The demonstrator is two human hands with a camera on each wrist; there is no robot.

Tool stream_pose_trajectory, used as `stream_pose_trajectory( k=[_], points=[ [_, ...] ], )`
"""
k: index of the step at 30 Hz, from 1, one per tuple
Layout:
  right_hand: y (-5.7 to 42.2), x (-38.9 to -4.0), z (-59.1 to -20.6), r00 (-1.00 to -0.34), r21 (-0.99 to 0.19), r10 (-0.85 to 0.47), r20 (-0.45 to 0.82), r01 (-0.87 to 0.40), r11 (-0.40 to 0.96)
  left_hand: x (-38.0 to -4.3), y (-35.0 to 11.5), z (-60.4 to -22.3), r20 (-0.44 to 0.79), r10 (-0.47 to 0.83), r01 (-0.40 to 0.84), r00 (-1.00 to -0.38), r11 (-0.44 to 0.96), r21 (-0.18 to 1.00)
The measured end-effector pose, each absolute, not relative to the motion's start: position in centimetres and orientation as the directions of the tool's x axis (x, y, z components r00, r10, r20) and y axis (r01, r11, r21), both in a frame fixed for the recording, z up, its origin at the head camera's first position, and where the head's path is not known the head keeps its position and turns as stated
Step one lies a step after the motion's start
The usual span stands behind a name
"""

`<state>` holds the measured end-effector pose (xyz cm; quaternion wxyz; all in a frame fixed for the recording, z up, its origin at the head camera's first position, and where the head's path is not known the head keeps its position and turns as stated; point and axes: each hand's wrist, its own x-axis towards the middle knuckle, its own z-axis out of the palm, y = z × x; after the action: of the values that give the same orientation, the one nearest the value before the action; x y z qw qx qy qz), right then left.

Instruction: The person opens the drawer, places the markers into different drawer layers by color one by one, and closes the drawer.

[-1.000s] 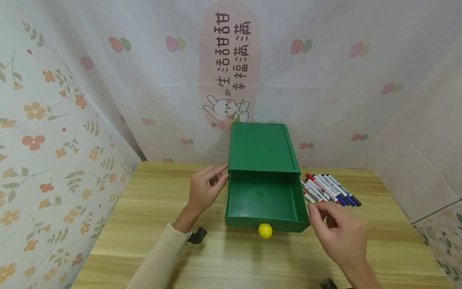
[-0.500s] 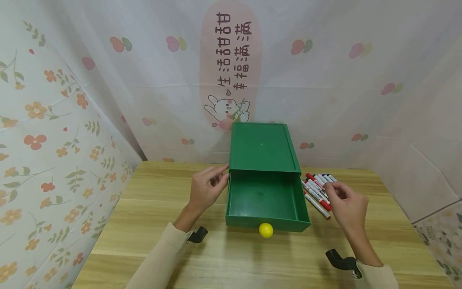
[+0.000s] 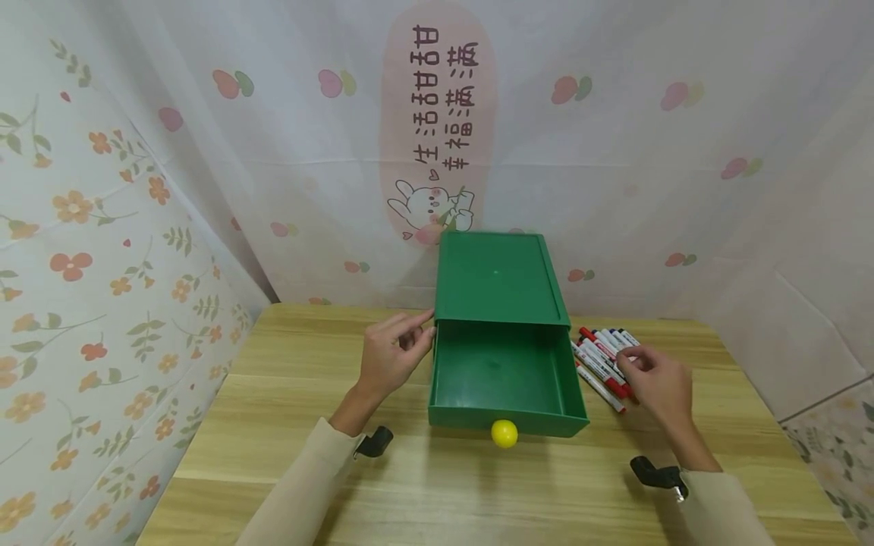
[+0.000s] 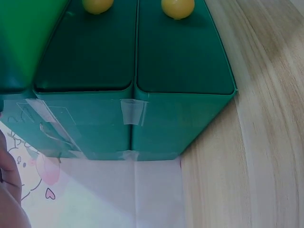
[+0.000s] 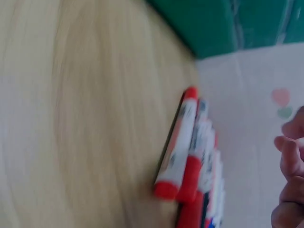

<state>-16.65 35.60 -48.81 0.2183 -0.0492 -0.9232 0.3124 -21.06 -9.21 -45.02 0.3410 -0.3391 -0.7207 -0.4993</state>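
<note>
A stacked green drawer cabinet (image 3: 501, 277) stands against the backdrop. Its top drawer (image 3: 505, 375) is pulled out, shows a bare floor and has a yellow knob (image 3: 504, 434). My left hand (image 3: 394, 355) rests its fingertips against the cabinet's left side. Two lower drawers (image 4: 187, 52) are pushed in, as the left wrist view shows. Over a pile of whiteboard markers (image 3: 601, 360) right of the cabinet, my right hand (image 3: 661, 383) hovers with thumb and forefinger close together. Nothing shows between them. In the right wrist view, these fingers (image 5: 290, 161) are apart from the red-capped markers (image 5: 178, 147).
The wooden table (image 3: 307, 356) carries everything. Patterned cloth (image 3: 307, 227) hangs behind and on the left. Clear tape (image 4: 133, 110) joins the cabinet's units. Each wrist wears a black camera mount (image 3: 374, 442). The open drawer juts forward between the hands.
My right hand has moved from the drawer's right front corner back and right to the markers, then slightly lower over them. The left hand has stayed at the cabinet's side.
</note>
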Motion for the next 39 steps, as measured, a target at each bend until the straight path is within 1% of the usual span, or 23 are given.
stream_pose_trajectory(
  k=[5,10,13,22,27,33,39],
  points=[
    [37.2,-16.7,-50.0,-0.944,-0.541,0.164,0.287,-0.018,0.841,-21.1,-9.2,-45.1,0.830,0.151,0.830,-0.537,0.268,0.489],
    [38.2,-16.4,-50.7,-0.972,-0.538,0.152,0.178,0.033,0.842,-21.2,-9.3,-45.1,0.828,0.152,0.829,-0.539,0.269,0.490],
    [38.4,-16.2,-51.2,-0.980,-0.535,0.136,0.146,0.038,0.844,-21.1,-9.3,-45.0,0.826,0.153,0.827,-0.542,0.273,0.492],
    [38.0,-15.9,-52.0,-0.979,-0.534,0.076,0.187,-0.036,0.845,-21.3,-9.3,-45.1,0.833,0.152,0.834,-0.531,0.265,0.484],
    [37.6,-15.8,-52.2,-0.982,-0.525,0.042,0.182,-0.061,0.849,-21.2,-9.3,-45.2,0.831,0.156,0.833,-0.533,0.268,0.484],
    [37.1,-15.6,-52.3,-0.981,-0.467,-0.015,0.193,-0.105,0.878,-21.0,-9.3,-45.0,0.826,0.160,0.828,-0.541,0.277,0.488],
    [37.0,-15.4,-52.6,-0.976,-0.445,-0.028,0.216,-0.124,0.887,-21.1,-9.3,-45.1,0.829,0.160,0.829,-0.536,0.283,0.482]
  ],
)
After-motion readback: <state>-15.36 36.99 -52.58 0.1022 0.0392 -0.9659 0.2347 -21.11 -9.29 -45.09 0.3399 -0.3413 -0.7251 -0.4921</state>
